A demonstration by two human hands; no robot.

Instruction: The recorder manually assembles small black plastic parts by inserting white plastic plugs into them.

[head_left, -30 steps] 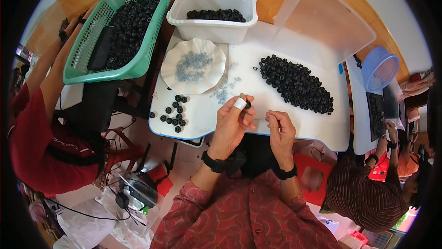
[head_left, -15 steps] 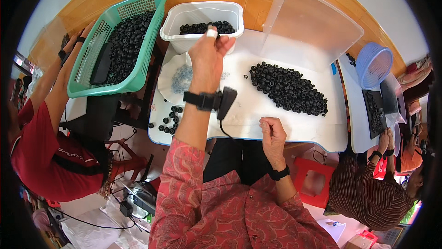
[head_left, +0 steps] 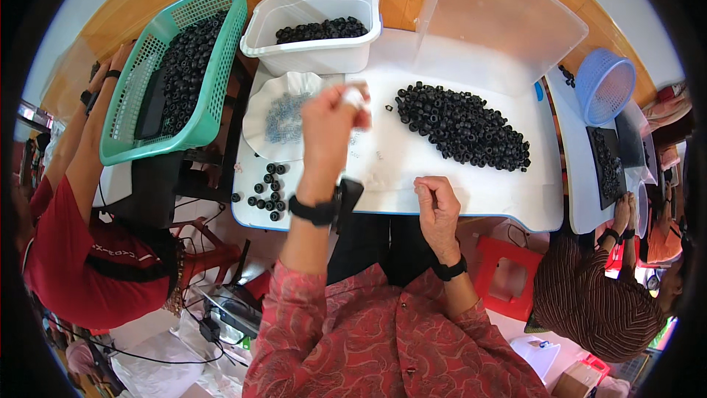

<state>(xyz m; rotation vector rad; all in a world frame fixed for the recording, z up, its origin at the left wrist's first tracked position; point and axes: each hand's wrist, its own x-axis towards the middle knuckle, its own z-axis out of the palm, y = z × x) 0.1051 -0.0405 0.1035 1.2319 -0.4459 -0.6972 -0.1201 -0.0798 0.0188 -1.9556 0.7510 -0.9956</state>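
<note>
My left hand hangs over the table between a white dish and the large pile of small black ring-shaped parts. It is smeared by motion, with a white wrap on a fingertip, so whether it holds anything does not show. At the table's near edge rests my right hand, thumb pressed to its curled fingers; anything inside is hidden. Small clear-bluish pieces lie in the dish. Left of my left wrist are several loose black round parts on the white table.
Behind the dish stands a white tub with more black parts. A green basket of black parts is at the left, a clear plastic bin at the back. People sit at both sides; a blue basket stands at the right.
My left hand has come back from the white tub toward me, now over the table beside the dish. My right hand keeps its place. The view has shifted slightly.
</note>
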